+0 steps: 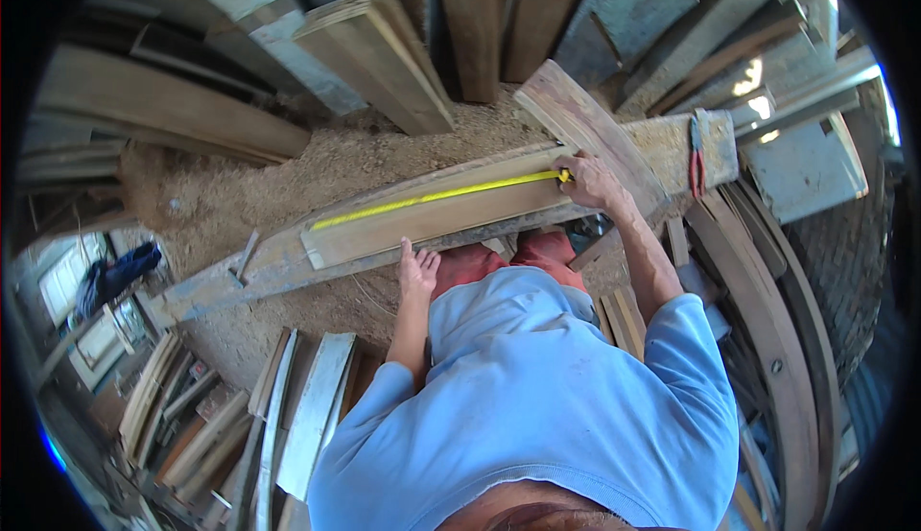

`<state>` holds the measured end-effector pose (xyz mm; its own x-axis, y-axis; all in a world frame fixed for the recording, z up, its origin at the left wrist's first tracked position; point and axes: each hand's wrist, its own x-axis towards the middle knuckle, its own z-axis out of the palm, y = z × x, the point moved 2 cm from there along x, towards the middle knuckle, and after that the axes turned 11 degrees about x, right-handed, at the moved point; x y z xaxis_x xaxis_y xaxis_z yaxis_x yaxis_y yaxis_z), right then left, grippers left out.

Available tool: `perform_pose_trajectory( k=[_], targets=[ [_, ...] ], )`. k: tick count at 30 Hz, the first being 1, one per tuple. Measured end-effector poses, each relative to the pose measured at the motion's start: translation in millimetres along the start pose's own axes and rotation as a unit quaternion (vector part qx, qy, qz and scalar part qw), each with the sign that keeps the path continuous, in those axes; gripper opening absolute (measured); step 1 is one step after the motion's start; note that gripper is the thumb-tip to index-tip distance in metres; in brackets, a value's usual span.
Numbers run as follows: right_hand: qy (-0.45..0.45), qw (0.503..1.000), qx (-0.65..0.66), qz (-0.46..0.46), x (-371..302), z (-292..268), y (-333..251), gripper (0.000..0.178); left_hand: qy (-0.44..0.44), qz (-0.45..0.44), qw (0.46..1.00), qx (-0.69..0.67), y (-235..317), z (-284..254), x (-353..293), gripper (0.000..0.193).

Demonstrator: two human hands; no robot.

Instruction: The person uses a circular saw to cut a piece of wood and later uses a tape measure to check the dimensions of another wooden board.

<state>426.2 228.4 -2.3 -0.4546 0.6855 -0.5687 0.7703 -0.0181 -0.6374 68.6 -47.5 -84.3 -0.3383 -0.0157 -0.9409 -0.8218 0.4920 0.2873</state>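
Observation:
A pale wooden board (413, 227) lies flat on a long, narrow wooden bench (206, 277). The yellow blade of a tape measure (436, 194) is drawn out lengthwise over the board, from near its left end to its right part. My right hand (593, 184) is closed around the tape's case at the right end, and the fingers mostly hide the case. At the board's near edge is my left hand (418, 265), its fingers stretched out and holding nothing. Whether its fingertips touch the board I cannot tell.
Pliers with red handles (697, 162) lie on the bench's right end. A hammer-like tool (246, 258) rests toward its left. Another plank (595, 128) lies across the bench beyond my right hand. Several timbers (379, 61) lean at the far side; curved planks (767, 330) stand at right.

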Motion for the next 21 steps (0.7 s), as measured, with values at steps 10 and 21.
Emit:
perform_pose_trajectory(
  k=[10, 21],
  targets=[
    [0.005, 0.997, 0.066, -0.046, 12, 10, 1, 0.036, -0.007, -0.007, 0.998, -0.061, 20, 16, 40, 0.059],
    [-0.001, 0.999, 0.037, -0.034, 12, -3, -9, 0.036, -0.155, 0.136, 0.954, -0.217, 34, 38, -9, 0.063]
  ],
)
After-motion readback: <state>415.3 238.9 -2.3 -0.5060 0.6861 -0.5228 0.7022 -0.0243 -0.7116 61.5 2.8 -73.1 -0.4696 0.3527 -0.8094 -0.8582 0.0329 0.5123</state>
